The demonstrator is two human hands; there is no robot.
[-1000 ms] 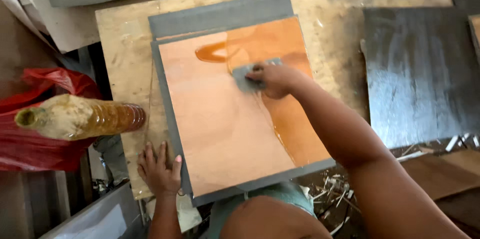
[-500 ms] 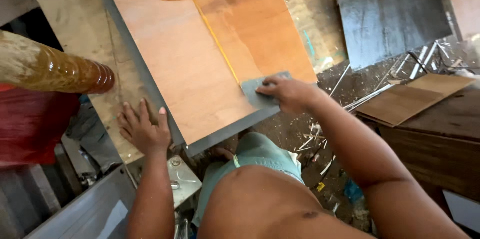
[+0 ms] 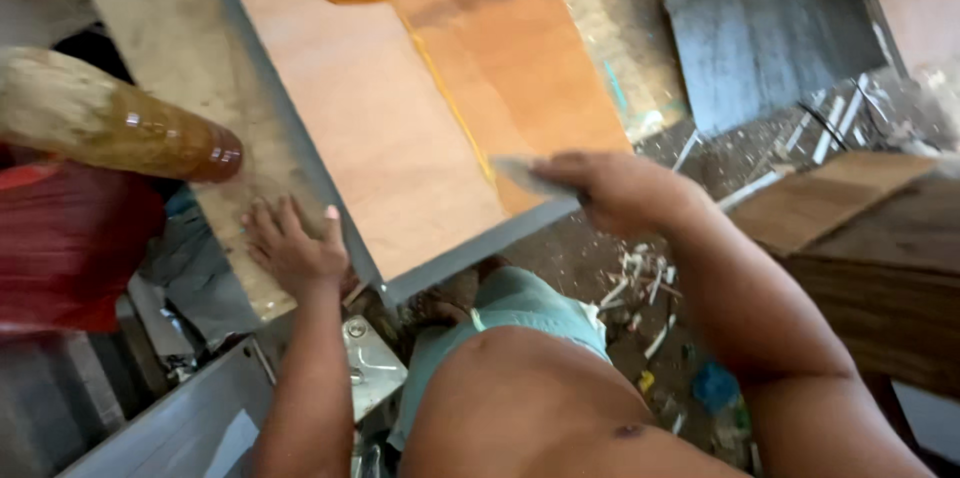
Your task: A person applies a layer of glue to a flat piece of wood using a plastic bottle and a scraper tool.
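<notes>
1. Holding a small grey scraper [image 3: 525,178] in the right hand [image 3: 615,193], fingers closed tight on it, at the near right edge of the orange board [image 3: 400,138].
2. Pressing flat with the left hand [image 3: 290,248], fingers spread wide, on the rough wooden table [image 3: 160,28] just beside the board's grey rim.
3. Showing a darker, wet-looking patch [image 3: 510,48] on the right half of the board.
4. Lying on its side at the left: a brown plastic bottle [image 3: 110,128], above something red [image 3: 70,248].
5. Leaning at the top right: a dark grey board [image 3: 770,18].
</notes>
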